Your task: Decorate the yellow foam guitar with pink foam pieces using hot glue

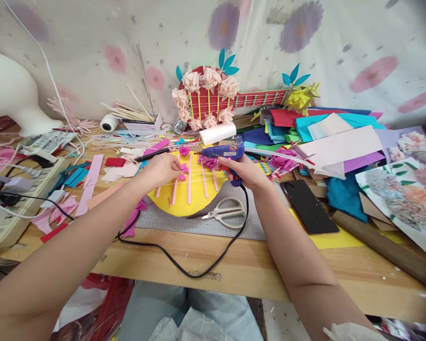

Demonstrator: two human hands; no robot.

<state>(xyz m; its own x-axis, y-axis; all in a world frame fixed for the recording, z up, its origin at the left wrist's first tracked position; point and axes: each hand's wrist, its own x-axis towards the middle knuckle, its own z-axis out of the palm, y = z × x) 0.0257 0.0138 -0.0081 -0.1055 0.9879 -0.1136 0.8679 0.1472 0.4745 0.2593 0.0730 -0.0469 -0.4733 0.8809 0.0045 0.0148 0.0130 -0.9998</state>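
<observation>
My right hand [244, 168] is wrapped round the handle of a blue glue gun [222, 151], whose nozzle points left over a yellow paper guitar [179, 203]. A white glue stick [284, 157] trails from the gun's back. Over the guitar's left part, my left hand [165, 169] pinches a small pink paper piece [181, 176] at its fingertips. Pink strips [189, 182] and thin strings run across the yellow body. Pink paper flowers [184, 150] sit along its upper edge. Scissors [228, 213] lie on the grey cutting mat [170, 225] just below the guitar.
The gun's black cord [184, 271] loops over the table's front edge. A phone [308, 206] and coloured paper [344, 142] lie to the right. At the back leans a red paper guitar [200, 99] with flowers. A power strip [42, 189] stands at left.
</observation>
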